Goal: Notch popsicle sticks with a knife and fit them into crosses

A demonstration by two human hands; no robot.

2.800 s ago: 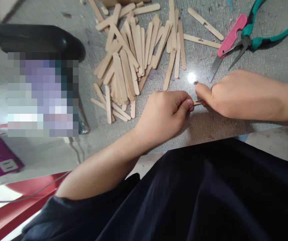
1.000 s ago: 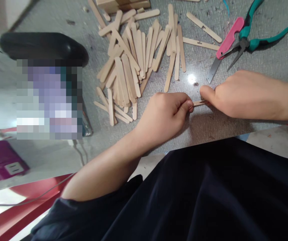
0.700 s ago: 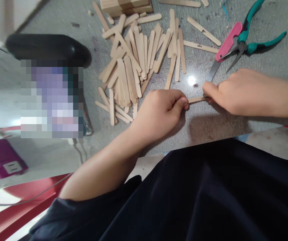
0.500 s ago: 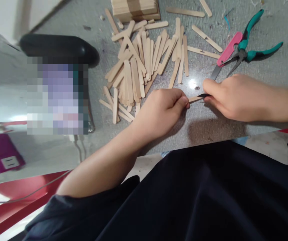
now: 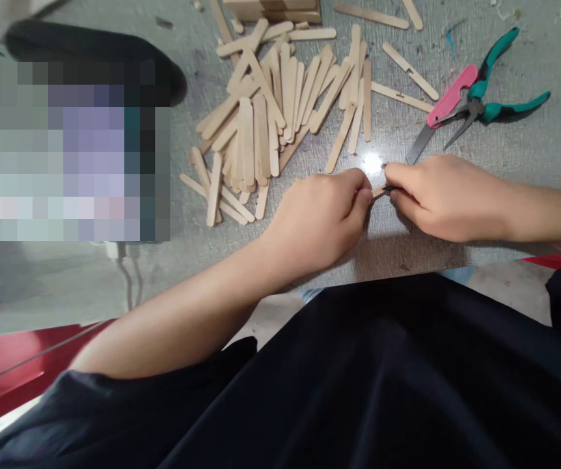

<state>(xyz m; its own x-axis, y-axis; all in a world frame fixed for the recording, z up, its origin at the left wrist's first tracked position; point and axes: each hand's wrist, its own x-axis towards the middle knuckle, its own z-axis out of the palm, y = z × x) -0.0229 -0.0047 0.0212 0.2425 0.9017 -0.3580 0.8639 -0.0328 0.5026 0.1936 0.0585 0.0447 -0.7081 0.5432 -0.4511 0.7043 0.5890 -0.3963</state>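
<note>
L hand (image 5: pixel 317 212) grip is closed on a craft stick (image 5: pixel 379 191) at its approx. 2 o'clock; the stick's long axis runs approx. 8 to 2 o'clock, into the gap betw. the hands. R hand (image 5: pixel 449 202) grip, pinched on a small dark tool (image 5: pixel 387 187), meets it from 3 o'clock; both hands are near. Loose stick pile (image 5: pixel 246 140): L hand's 11 o'clock, on the bench (image 5: pixel 505 156). Pliers (image 5: pixel 476 107): R hand's 12-1 o'clock.

**Wooden stick + dark piece, between the hands**

Wooden stick (image 5: pixel 379 191): pale, mostly hidden, short length exposed just right of left hand (image 5: pixel 319 218)'s fingertips, slight upward tilt toward right hand (image 5: pixel 437 198). Dark piece (image 5: pixel 388 188): small, thin, at right hand's fingertips, against stick. Rest hidden.
</note>
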